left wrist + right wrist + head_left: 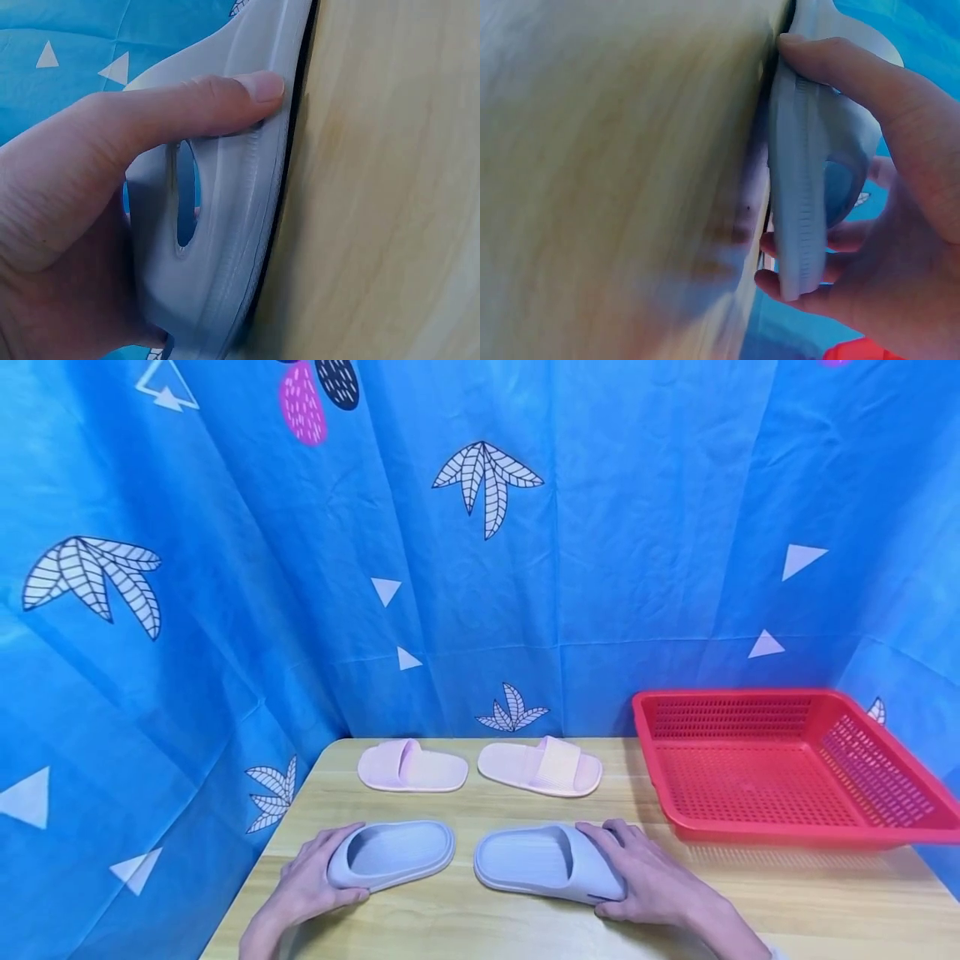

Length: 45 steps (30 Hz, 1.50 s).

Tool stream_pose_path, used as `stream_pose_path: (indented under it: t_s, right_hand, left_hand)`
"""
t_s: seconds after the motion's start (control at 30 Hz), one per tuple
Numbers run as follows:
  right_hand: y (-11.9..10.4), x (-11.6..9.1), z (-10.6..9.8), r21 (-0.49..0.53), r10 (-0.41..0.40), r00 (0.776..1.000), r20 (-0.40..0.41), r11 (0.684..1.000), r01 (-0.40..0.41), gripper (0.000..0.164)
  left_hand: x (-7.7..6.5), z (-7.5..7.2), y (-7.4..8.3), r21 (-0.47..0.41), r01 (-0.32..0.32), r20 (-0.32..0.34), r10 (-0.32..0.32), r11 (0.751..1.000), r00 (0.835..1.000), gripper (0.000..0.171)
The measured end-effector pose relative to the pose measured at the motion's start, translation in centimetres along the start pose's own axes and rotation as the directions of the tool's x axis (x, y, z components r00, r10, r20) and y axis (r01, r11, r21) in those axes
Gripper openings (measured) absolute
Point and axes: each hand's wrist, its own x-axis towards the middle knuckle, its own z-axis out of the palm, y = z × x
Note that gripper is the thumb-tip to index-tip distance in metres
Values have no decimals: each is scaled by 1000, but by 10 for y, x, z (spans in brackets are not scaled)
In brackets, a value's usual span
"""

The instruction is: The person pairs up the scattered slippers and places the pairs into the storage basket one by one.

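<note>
Two grey slippers lie side by side near the table's front in the head view, heels pointing toward each other. My left hand (303, 881) grips the left grey slipper (405, 847) at its toe end. In the left wrist view the thumb (217, 105) presses along the sole's edge, beside a slot in the upper; most other fingers are hidden. My right hand (652, 881) holds the right grey slipper (521, 856) by its toe end. The right wrist view shows thumb and fingertips curled around the sole's edge (795, 195), close against the table.
Behind the grey pair, two pink slippers, a left one (438, 770) and a right one (506, 762), sit on the wooden table (450, 927). A red perforated basket (750, 777) stands at the right. A blue patterned curtain (615, 543) hangs behind the table.
</note>
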Motion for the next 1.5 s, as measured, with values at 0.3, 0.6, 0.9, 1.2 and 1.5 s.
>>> stream_pose_path:
  t_s: [0.3,0.6,0.9,1.2,1.5]
  right_hand:
    - [-3,0,-6,-36,-56,994,-95,998,53,100]
    - [-10,4,-24,-61,-96,979,-180,994,86,104]
    - [-13,2,-48,-130,-142,949,-282,985,109,107]
    - [-13,-3,-78,-137,-152,928,-339,984,111,111]
    - [-4,-9,-97,-152,-151,898,-413,984,95,113]
  left_hand:
    - [2,-8,2,-9,8,-44,-8,1000,999,102]
    - [9,-28,11,-10,-74,-171,72,997,983,96]
    - [16,-42,25,6,-157,-268,153,988,951,100]
    - [24,-51,44,3,-215,-327,204,977,923,104]
    - [31,-59,63,-21,-204,-355,184,979,917,105]
